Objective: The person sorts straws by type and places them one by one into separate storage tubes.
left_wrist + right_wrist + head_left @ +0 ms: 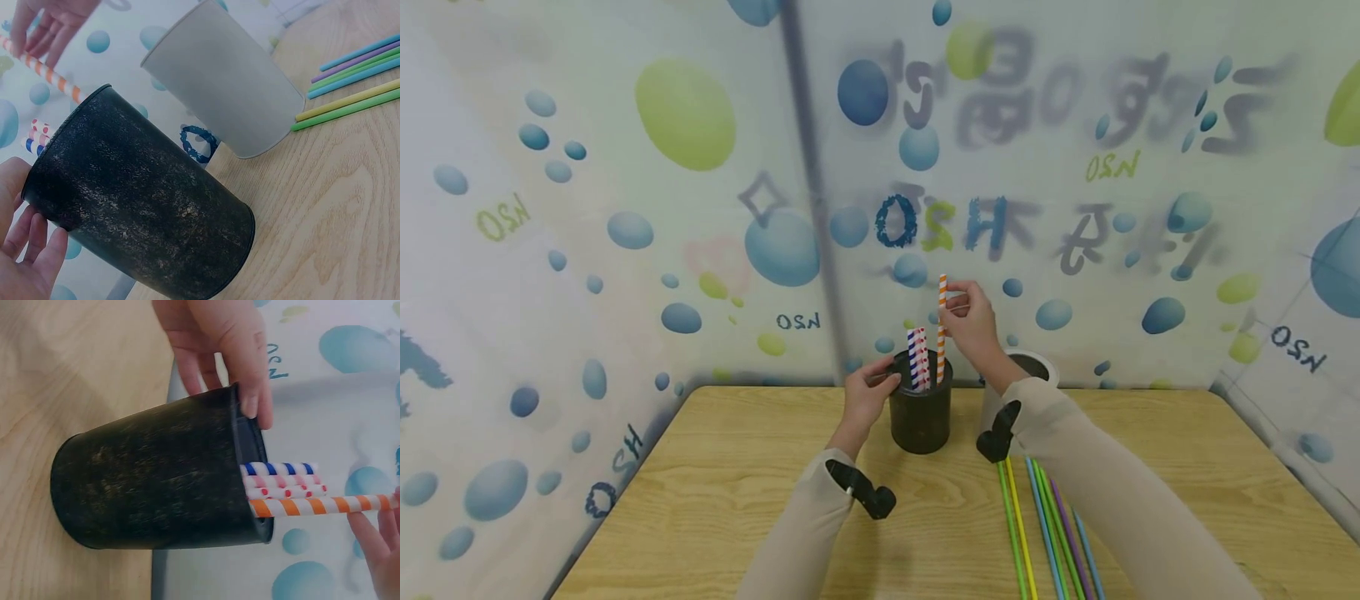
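Observation:
A black cup (920, 425) stands upright on the table, several patterned paper straws (284, 481) poking out of its mouth: blue-striped, pink-striped and red-dotted. My left hand (863, 402) grips the cup's rim at its left side; in the right wrist view the thumb lies over the edge and other fingers are against the outside. Above the cup's right side, my right hand (974, 327) pinches an orange-and-white striped paper straw (942, 342) near its upper part. The lower end of that straw is inside the cup, hidden by the wall.
A white cup (225, 81) stands just right of the black one, partly behind my right forearm. Several plain straws (1047, 517) in green, yellow, blue and purple lie on the wooden table (737, 467). A patterned curtain (700, 200) hangs behind the table.

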The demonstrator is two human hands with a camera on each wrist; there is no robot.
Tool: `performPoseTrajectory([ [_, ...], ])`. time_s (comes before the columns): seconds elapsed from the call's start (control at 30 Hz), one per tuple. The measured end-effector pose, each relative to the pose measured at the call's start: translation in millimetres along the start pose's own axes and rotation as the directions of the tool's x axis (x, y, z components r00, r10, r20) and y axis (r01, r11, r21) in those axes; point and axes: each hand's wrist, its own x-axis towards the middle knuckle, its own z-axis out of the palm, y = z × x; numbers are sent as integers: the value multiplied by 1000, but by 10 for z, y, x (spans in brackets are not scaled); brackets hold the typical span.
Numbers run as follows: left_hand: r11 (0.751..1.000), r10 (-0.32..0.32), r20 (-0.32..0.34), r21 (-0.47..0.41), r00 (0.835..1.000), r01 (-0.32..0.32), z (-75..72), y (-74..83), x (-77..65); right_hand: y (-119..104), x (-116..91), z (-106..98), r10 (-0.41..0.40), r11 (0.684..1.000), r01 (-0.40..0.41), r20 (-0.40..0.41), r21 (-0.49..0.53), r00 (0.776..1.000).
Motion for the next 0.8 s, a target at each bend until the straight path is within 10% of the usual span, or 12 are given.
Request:
performPoseTrajectory([
  [0.8,1000,-16,4,16,1000,15,-6,38,-5,237,-20,54,333,928,-307,95,-213,938],
])
